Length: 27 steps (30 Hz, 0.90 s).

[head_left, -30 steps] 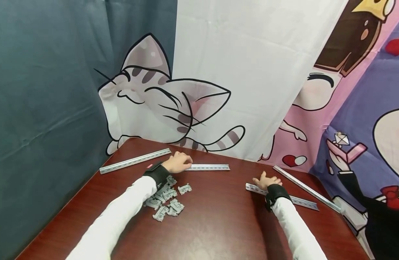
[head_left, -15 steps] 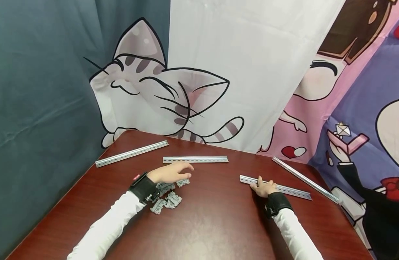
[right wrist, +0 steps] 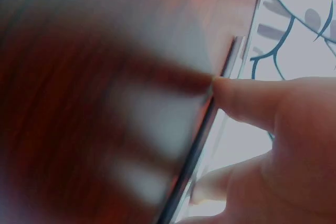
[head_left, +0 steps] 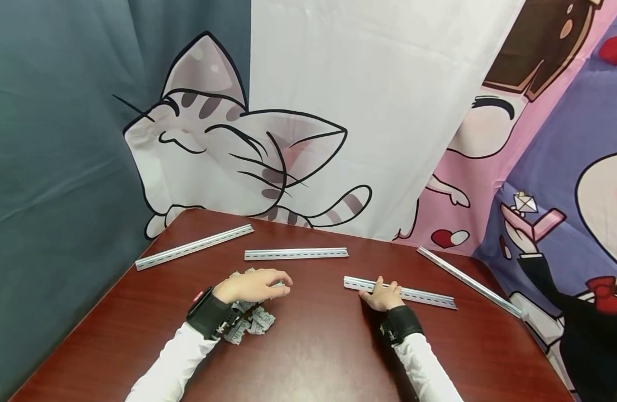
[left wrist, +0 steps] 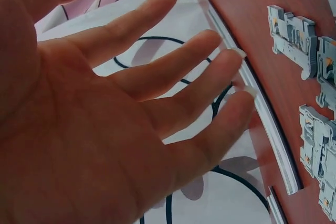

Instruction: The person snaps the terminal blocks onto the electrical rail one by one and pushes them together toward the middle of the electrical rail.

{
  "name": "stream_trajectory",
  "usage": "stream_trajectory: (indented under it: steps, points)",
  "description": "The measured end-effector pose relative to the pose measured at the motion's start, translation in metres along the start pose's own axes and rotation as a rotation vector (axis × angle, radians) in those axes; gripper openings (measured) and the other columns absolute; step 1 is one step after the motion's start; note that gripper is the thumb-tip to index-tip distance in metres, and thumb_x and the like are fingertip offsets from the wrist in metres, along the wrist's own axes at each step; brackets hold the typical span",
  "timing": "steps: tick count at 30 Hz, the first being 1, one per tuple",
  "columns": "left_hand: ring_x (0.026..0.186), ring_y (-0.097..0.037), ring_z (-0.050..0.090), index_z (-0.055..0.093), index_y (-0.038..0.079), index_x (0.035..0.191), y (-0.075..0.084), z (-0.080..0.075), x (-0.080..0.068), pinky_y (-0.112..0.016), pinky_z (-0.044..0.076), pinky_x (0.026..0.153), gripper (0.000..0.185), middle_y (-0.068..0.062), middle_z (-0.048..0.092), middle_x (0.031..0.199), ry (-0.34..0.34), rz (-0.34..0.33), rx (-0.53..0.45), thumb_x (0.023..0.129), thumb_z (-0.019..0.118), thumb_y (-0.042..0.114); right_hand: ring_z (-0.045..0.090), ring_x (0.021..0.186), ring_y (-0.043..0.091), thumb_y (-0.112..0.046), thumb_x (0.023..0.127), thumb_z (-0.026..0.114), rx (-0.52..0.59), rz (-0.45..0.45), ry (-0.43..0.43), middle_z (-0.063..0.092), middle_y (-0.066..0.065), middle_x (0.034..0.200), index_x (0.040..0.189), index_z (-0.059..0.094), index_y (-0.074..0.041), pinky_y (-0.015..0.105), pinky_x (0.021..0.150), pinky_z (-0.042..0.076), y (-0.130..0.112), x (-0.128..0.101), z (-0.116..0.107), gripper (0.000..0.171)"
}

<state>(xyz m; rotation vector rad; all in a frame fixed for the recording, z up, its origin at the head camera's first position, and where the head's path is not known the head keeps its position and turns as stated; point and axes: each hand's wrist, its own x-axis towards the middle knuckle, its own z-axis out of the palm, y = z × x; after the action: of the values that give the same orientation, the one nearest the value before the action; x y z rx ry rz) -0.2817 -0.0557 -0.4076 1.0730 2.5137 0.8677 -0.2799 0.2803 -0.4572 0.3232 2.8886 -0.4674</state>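
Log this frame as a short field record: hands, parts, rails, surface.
left hand: open, fingers spread above the grey terminal blocks
right hand: fingers on the near rail, thumb against its edge
other rails: left rail, middle rail, right rail, all lying untouched
surface: dark red wooden table
backdrop: cartoon cat curtain

Dark red table (head_left: 313, 357), three more metal rails (head_left: 195, 247) lying apart near its far edge, cartoon cat curtain (head_left: 248, 156) behind, pink and purple cartoon cloth (head_left: 554, 184) at right
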Motion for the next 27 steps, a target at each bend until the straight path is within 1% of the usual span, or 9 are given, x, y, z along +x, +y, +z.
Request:
stream_trajectory:
  steps: [3, 5, 7, 8, 12, 16, 21, 23, 27]
  points:
    - [0.1, -0.021, 0.061, 0.062, 0.007, 0.12, -0.002, -0.002, 0.0, -0.037, 0.047, 0.084, 0.03, -0.009, 0.065, 0.115, 0.005, -0.014, 0.008, 0.099, 0.051, 0.026, 0.021, 0.133, 0.062, -0.041, 0.091, 0.059, -0.015, 0.015, -0.001, 0.023, 0.049, 0.139, 0.141, 0.024, 0.018, 0.064, 0.107, 0.029, -0.015, 0.0, 0.001, 0.085]
    - [0.09, -0.018, 0.061, 0.063, 0.007, 0.118, -0.004, -0.001, 0.001, -0.035, 0.046, 0.078, 0.028, -0.009, 0.067, 0.105, 0.012, -0.032, 0.019, 0.098, 0.053, 0.025, 0.023, 0.133, 0.061, -0.042, 0.091, 0.059, -0.028, 0.022, -0.009, 0.026, 0.047, 0.139, 0.14, 0.024, 0.02, 0.062, 0.108, 0.029, -0.023, -0.001, 0.003, 0.086]
    - [0.092, -0.02, 0.059, 0.063, 0.007, 0.118, -0.006, 0.0, 0.001, -0.039, 0.046, 0.079, 0.029, -0.01, 0.066, 0.105, 0.03, -0.077, 0.049, 0.097, 0.055, 0.027, 0.025, 0.133, 0.059, -0.043, 0.092, 0.058, -0.048, 0.021, -0.017, 0.028, 0.046, 0.139, 0.139, 0.025, 0.021, 0.061, 0.109, 0.028, -0.03, -0.002, 0.005, 0.086]
    - [0.096, -0.023, 0.058, 0.062, 0.007, 0.118, -0.007, 0.001, 0.002, -0.042, 0.046, 0.08, 0.031, -0.012, 0.065, 0.106, 0.038, -0.102, 0.065, 0.095, 0.057, 0.027, 0.026, 0.133, 0.058, -0.043, 0.092, 0.058, -0.052, 0.021, -0.016, 0.029, 0.045, 0.139, 0.139, 0.025, 0.021, 0.06, 0.109, 0.029, -0.033, -0.003, 0.006, 0.086]
    - [0.117, -0.039, 0.045, 0.058, 0.001, 0.124, -0.007, 0.006, 0.005, -0.059, 0.042, 0.087, 0.046, -0.021, 0.055, 0.121, 0.081, -0.219, 0.129, 0.086, 0.069, 0.024, 0.029, 0.133, 0.056, -0.043, 0.092, 0.058, -0.067, 0.015, -0.002, 0.032, 0.044, 0.138, 0.139, 0.029, 0.02, 0.058, 0.109, 0.03, -0.044, -0.008, 0.009, 0.083]
    - [0.113, -0.041, 0.042, 0.055, -0.005, 0.124, -0.008, 0.014, 0.008, -0.058, 0.041, 0.091, 0.057, -0.026, 0.053, 0.117, 0.096, -0.254, 0.176, 0.078, 0.076, 0.021, 0.032, 0.133, 0.053, -0.042, 0.091, 0.059, -0.078, 0.012, 0.011, 0.034, 0.043, 0.138, 0.139, 0.031, 0.017, 0.055, 0.109, 0.031, -0.055, -0.014, 0.013, 0.081]
    - [0.103, -0.037, 0.043, 0.058, -0.006, 0.118, -0.011, 0.025, 0.013, -0.053, 0.041, 0.089, 0.053, -0.025, 0.054, 0.108, 0.101, -0.26, 0.219, 0.075, 0.078, 0.019, 0.032, 0.133, 0.052, -0.042, 0.091, 0.061, -0.074, 0.005, 0.0, 0.034, 0.042, 0.138, 0.139, 0.032, 0.016, 0.055, 0.109, 0.032, -0.068, -0.02, 0.017, 0.08]
    - [0.101, -0.036, 0.044, 0.06, -0.006, 0.114, -0.011, 0.029, 0.015, -0.053, 0.041, 0.088, 0.052, -0.025, 0.055, 0.106, 0.113, -0.276, 0.254, 0.073, 0.079, 0.018, 0.031, 0.135, 0.052, -0.041, 0.091, 0.06, -0.067, -0.003, -0.006, 0.034, 0.042, 0.139, 0.139, 0.032, 0.017, 0.055, 0.109, 0.031, -0.074, -0.022, 0.017, 0.08]
    - [0.103, -0.037, 0.045, 0.06, -0.006, 0.111, -0.01, 0.036, 0.02, -0.053, 0.039, 0.091, 0.047, -0.023, 0.055, 0.103, 0.152, -0.354, 0.355, 0.075, 0.079, 0.019, 0.033, 0.134, 0.052, -0.041, 0.091, 0.061, -0.064, -0.021, 0.001, 0.036, 0.042, 0.138, 0.138, 0.034, 0.017, 0.055, 0.11, 0.032, -0.085, -0.029, 0.021, 0.08]
